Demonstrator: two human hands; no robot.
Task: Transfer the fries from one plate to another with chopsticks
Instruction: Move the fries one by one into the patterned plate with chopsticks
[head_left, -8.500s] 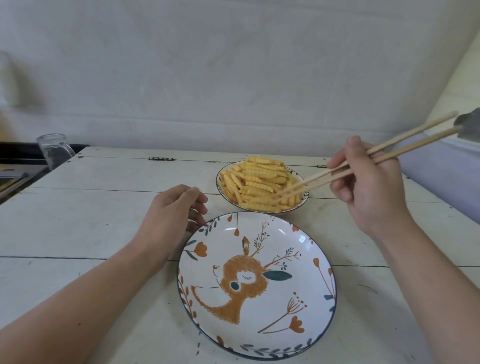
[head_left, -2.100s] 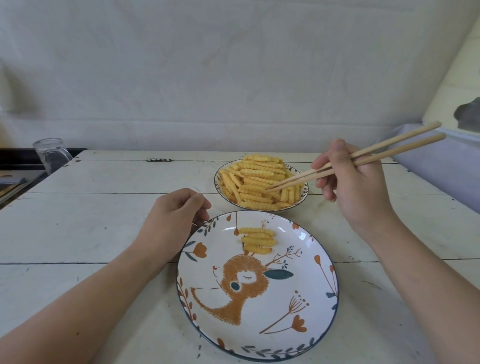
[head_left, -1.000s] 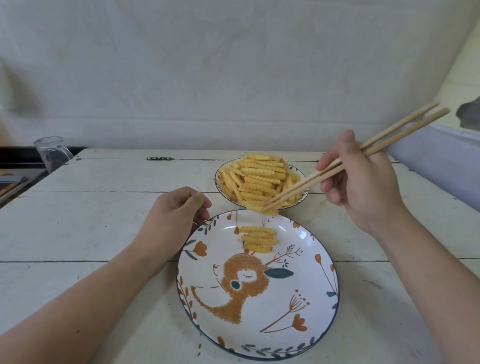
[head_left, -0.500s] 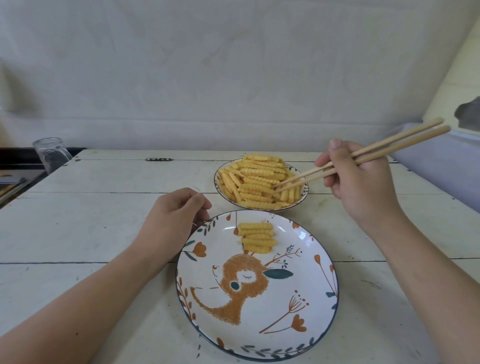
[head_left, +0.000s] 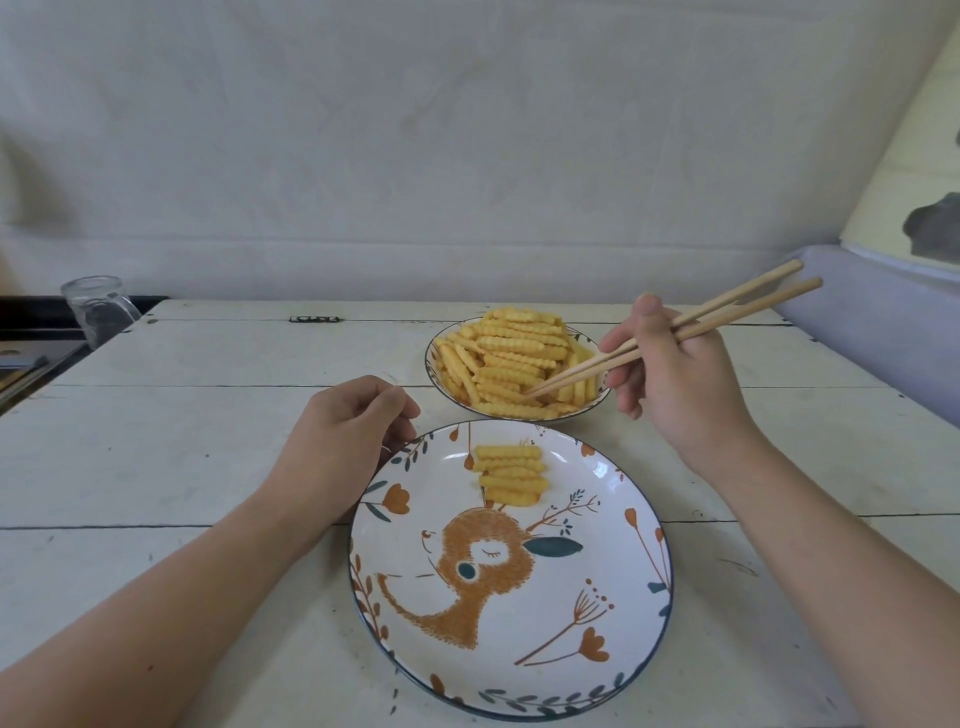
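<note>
Barely begun, by the look of things: only a small stack of fries (head_left: 510, 475) lying on the deer plate (head_left: 597, 670), below and left of the right hand (head_left: 675, 384), while a heaped pile of fries (head_left: 511, 358) fills the far bowl (head_left: 434, 364) just left of that grip. Right grip curled around the chopsticks (head_left: 675, 332), tips nearly together and dipped into the pile near its front right edge (hard to tell whether a fry is already pinched). Left hand (head_left: 343, 431) resting on the white surface (head_left: 182, 441), fingers loosely curled and holding nothing, close beside the deer plate's upper left rim. Most of the work left, judging by the heap: many more pinch-and-carry trips toward the stack.
</note>
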